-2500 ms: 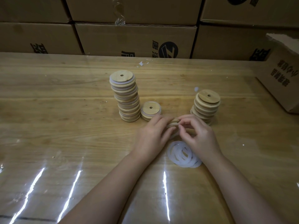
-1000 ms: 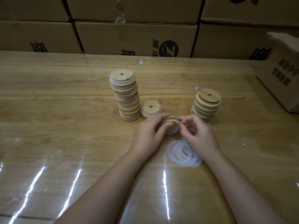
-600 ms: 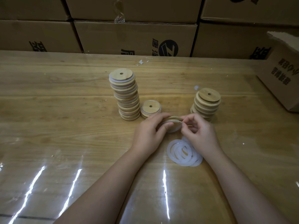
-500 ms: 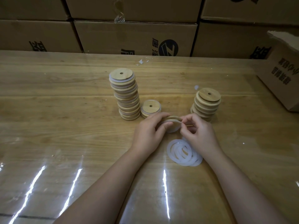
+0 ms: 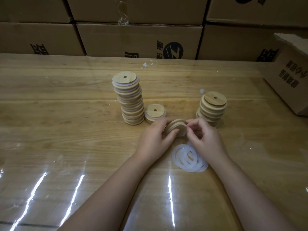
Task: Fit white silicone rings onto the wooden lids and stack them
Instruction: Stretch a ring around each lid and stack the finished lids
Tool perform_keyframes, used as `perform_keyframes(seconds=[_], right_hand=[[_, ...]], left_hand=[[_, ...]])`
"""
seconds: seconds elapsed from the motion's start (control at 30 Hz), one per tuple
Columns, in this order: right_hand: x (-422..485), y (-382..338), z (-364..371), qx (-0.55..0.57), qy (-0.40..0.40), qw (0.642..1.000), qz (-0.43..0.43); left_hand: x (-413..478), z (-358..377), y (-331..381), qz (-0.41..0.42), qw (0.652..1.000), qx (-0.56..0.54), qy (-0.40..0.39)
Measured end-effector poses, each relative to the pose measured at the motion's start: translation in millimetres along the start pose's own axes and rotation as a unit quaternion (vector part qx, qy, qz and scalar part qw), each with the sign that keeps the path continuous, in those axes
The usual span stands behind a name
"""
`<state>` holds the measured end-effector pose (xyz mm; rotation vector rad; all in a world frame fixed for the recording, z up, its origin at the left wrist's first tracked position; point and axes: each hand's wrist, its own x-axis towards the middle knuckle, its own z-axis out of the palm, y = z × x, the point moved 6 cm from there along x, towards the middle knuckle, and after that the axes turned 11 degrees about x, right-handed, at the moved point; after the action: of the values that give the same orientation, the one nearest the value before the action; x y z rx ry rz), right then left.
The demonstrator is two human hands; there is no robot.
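Note:
My left hand [image 5: 154, 140] grips a wooden lid [image 5: 175, 126] tilted on edge just above the table. My right hand [image 5: 205, 139] pinches a white silicone ring [image 5: 183, 130] against the lid's right rim. A tall stack of ringed lids [image 5: 130, 99] stands to the left, with a short stack of ringed lids [image 5: 155, 112] beside it. A stack of bare wooden lids [image 5: 212, 110] stands to the right. Several loose white rings [image 5: 190, 158] lie in a pile on the table below my right hand.
The wooden table [image 5: 66, 130] is covered by a glossy clear sheet. Cardboard boxes [image 5: 138, 39] line the far edge, and another carton [image 5: 290, 77] sits on the table at the right. Small white scraps [image 5: 146, 65] lie near the back.
The lid has tipped up more on edge between my hands, and the ring has been worked further round its rim. The stacks and the loose rings have not moved.

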<state>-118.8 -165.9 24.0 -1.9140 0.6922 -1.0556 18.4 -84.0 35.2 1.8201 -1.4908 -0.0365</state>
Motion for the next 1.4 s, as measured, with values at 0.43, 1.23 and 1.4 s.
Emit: perform_keyframes(seconds=[0.43, 1.23, 1.4], right_hand=[[1.5, -3.1, -2.3, 0.047, 0.025, 0.999, -0.004], [0.2, -21.7, -0.2, -0.041, 0.004, 0.996, -0.08], [0.1, -20.2, -2.6, -0.039, 0.019, 0.996, -0.083]], left_hand=[[2.7, -6.7, 4.2, 0.048, 0.998, -0.023, 0.036], [-0.8, -0.3, 2.8, 0.044, 0.998, 0.03, 0.021], [0.3, -2.8, 2.0, 0.051, 0.998, -0.006, 0.035]])
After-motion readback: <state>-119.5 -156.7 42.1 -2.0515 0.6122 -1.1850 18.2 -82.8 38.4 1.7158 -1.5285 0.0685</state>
